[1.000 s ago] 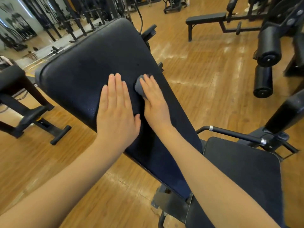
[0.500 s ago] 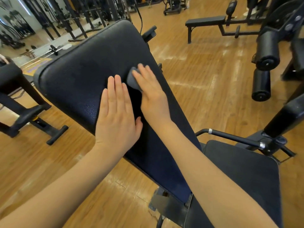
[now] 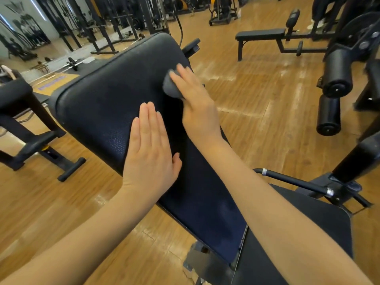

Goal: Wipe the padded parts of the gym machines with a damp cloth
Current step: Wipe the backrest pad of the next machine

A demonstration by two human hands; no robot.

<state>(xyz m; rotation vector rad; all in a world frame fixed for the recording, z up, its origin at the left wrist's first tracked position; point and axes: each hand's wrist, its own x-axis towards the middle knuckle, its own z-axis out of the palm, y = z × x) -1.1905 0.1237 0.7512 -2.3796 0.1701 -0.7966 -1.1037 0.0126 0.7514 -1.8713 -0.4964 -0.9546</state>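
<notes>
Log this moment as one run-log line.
right hand: presses grey cloth on backrest pad | left hand: flat on pad

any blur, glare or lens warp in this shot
Head view: right hand and grey cloth are slightly motion-smeared, while the left hand on the back pad is sharp; pale glare streaks cross the wood floor; the wide lens bows the racks and edges.

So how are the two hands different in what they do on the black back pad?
The left hand lies flat and bare on the back pad, holding nothing; the right hand presses a grey cloth against it. The left hand is nearer the pad's middle; the right hand is higher, near the pad's right edge. Both have straight fingers and touch the same pad.
</notes>
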